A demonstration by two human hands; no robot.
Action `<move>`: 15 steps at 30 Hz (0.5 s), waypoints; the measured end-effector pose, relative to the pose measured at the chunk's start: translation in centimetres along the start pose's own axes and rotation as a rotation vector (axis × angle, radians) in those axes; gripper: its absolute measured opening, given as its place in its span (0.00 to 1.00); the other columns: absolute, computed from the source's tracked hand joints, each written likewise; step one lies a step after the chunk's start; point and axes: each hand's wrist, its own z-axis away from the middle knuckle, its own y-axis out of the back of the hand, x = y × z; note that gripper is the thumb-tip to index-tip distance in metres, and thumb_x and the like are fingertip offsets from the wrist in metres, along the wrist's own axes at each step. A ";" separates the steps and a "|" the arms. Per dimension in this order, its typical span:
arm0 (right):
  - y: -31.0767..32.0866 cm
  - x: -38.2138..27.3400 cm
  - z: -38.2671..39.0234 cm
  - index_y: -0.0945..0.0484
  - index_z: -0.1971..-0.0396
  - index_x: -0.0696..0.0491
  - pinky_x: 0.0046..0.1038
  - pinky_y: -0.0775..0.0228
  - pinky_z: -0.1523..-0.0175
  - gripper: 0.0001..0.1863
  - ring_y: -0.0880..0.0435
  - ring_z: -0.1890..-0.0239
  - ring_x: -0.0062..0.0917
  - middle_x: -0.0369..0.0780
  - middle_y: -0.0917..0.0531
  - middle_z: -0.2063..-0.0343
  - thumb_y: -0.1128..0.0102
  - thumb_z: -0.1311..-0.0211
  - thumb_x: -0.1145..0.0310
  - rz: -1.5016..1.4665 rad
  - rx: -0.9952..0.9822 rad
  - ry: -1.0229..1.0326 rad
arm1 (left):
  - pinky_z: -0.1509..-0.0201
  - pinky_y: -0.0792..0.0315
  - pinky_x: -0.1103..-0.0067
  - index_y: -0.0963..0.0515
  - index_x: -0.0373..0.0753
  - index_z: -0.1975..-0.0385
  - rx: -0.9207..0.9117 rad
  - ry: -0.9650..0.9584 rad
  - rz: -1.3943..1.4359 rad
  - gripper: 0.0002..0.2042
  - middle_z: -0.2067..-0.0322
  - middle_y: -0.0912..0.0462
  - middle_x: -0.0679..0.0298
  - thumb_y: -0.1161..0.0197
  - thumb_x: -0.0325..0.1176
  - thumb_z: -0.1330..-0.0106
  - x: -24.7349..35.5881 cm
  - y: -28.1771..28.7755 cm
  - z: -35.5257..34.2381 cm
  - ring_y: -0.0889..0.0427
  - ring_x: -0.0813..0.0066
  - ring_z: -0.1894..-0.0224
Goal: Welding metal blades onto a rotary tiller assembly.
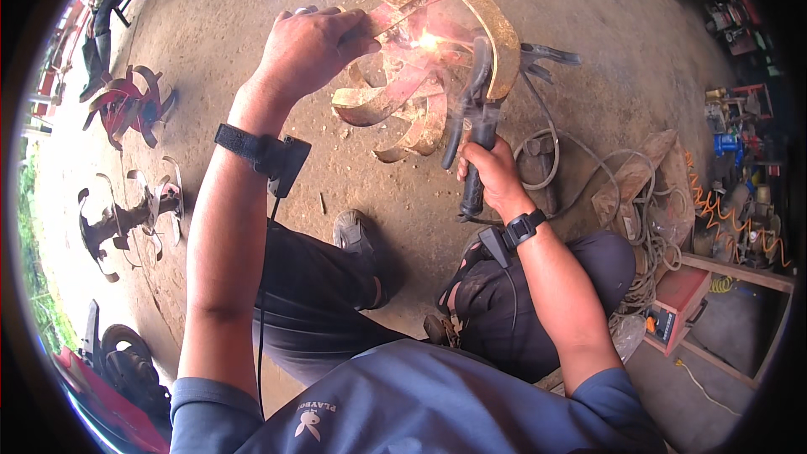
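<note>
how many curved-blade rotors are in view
3: a worn rotor at top centre, a red rotor at left, a dark rotor below the red one; glare may hide more.

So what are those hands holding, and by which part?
The right hand holds a black welding clamp by its handle. The left hand grips a reddish metal strip by its near end.

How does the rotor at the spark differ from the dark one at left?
- Colour: the near rotor shows worn red and yellowish brown; the dark rotor looks blackish, with paler glints on its blades.
- State: the near rotor has a bright spark at it; the dark rotor shows none.
- Contact: the left hand is on the near rotor; the dark rotor lies untouched.
Shared: curved blades.
</note>
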 end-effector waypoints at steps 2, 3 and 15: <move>0.1 -0.1 -0.1 0.22 0.64 0.54 0.30 0.24 0.69 0.03 0.19 0.78 0.23 0.35 0.20 0.77 0.38 0.33 0.72 0.099 -0.015 0.040 | 0.45 0.19 0.61 0.12 0.51 0.48 -0.078 0.117 0.198 0.17 0.57 0.09 0.61 0.34 0.54 0.26 -0.1 0.0 0.1 0.11 0.57 0.51; 0.1 -0.1 -0.2 0.21 0.64 0.54 0.30 0.23 0.69 0.03 0.19 0.77 0.22 0.36 0.20 0.77 0.39 0.32 0.71 0.151 -0.036 0.058 | 0.45 0.19 0.61 0.12 0.51 0.48 -0.024 0.068 0.215 0.17 0.57 0.09 0.61 0.34 0.54 0.26 -0.2 0.0 0.1 0.11 0.57 0.51; 0.5 -1.1 0.8 0.23 0.59 0.54 0.30 0.23 0.68 0.05 0.20 0.76 0.22 0.36 0.20 0.74 0.38 0.31 0.73 0.081 0.059 0.030 | 0.47 0.20 0.58 0.17 0.53 0.47 -0.036 -0.005 -0.011 0.17 0.58 0.10 0.63 0.39 0.56 0.25 -0.3 -0.2 0.0 0.12 0.54 0.51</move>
